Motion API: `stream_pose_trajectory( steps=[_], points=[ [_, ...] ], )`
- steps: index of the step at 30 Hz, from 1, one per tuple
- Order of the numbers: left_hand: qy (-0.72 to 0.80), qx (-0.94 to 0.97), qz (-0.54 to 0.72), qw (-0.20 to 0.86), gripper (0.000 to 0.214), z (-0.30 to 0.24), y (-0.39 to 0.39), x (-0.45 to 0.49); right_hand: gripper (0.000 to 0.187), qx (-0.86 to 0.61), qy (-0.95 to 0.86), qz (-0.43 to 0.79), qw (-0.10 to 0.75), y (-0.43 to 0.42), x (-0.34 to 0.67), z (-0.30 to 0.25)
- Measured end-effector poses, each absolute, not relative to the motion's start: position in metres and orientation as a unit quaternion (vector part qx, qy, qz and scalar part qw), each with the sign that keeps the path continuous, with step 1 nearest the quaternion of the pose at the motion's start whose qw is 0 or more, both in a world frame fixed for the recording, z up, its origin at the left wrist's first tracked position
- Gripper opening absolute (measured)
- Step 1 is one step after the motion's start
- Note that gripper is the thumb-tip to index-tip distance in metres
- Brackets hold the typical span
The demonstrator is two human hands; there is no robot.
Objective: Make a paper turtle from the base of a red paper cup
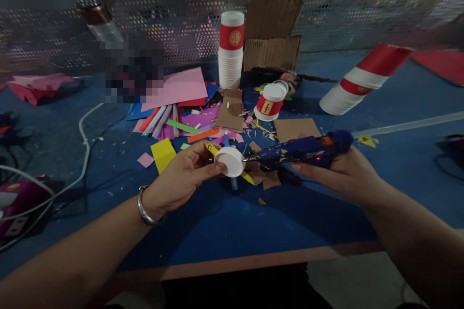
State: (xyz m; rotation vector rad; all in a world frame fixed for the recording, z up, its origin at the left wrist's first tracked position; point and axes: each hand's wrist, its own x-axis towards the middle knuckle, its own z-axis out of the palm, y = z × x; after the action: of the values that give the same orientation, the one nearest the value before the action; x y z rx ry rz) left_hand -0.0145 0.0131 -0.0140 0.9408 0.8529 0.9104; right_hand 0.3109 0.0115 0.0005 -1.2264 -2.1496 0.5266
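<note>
My left hand (pixel 184 174) is closed around a white paper cup (pixel 229 161) turned sideways, its round bottom facing right. A yellow paper strip is stuck on the cup. My right hand (pixel 344 174) grips a blue glue gun (pixel 304 149), a red light glowing on its body. The gun's nozzle points left and touches or nearly touches the cup's bottom rim. Both hands hover just above a blue table (pixel 217 222). A metal bangle sits on my left wrist.
Behind are coloured paper sheets and scraps (pixel 181 106), a tall stack of red-and-white cups (pixel 231 48), a tipped stack (pixel 362 79), a lying decorated cup (pixel 270 101), cardboard pieces (pixel 271 34) and glue sticks (pixel 157 120). A white cable (pixel 85 145) runs at the left. The table's front edge is close.
</note>
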Motion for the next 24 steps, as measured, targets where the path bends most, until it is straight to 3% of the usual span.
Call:
stream_pose_trajectory(
  steps=[17,24],
  points=[
    [0.396,0.433,0.411,0.697,0.032,-0.0149,0.0144,-0.0141,0.025,-0.439,-0.831,0.175,0.293,0.0128,0.3097,0.0038],
    [0.397,0.507,0.449,0.619,0.027,-0.0146,0.0107,-0.0151,0.032,-0.448,-0.835,0.129,0.292,0.0148,0.3137,-0.0045]
  ],
)
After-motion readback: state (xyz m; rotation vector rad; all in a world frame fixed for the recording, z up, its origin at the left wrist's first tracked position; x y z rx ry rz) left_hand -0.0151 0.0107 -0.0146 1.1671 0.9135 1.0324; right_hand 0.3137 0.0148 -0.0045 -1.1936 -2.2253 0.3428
